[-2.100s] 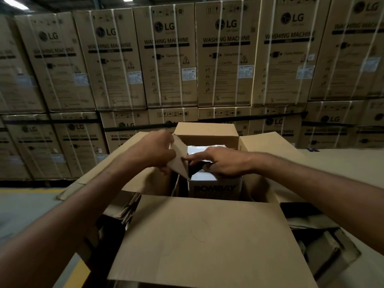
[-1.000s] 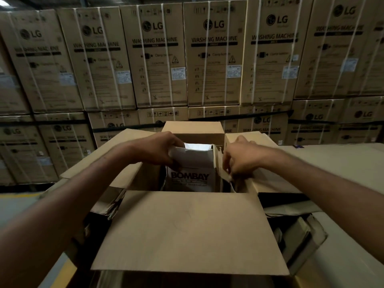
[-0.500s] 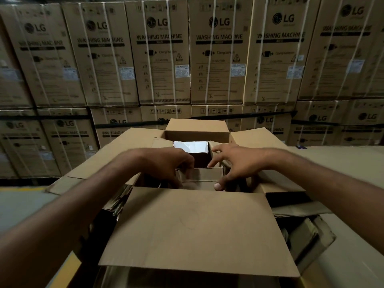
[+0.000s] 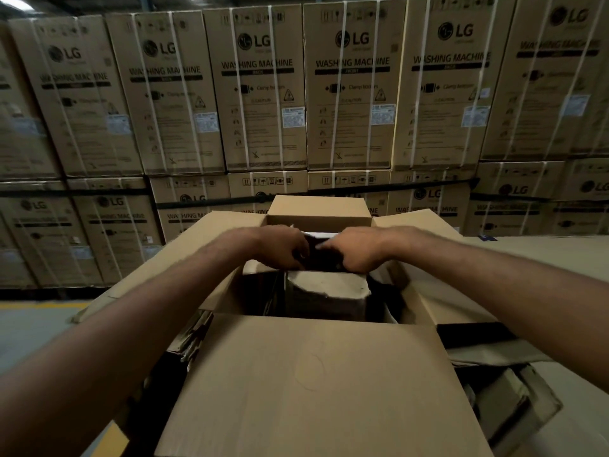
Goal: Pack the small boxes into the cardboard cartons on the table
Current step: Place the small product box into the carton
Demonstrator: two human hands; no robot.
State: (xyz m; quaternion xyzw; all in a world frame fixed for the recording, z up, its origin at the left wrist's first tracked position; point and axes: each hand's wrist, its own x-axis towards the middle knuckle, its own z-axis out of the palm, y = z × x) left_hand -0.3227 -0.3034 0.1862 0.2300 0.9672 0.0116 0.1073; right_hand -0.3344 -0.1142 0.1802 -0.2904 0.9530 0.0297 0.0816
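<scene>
While both hands work at frame centre, the left hand [image 4: 283, 247] and right hand [image 4: 354, 249] curl together, gripping a dark small box [image 4: 324, 258] inside the open carton [image 4: 313, 384]; forcing it could crumple the torn cardboard [image 4: 329, 286] below.

Both fingertips vanish inside the carton [image 4: 316, 209] (interior dark); forearms run off frame.

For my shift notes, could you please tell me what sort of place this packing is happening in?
Most likely a warehouse: strapped washing machine cartons stand stacked in rows behind, a yellow line marks the concrete floor, and both hands work inside an open cardboard carton.
</scene>
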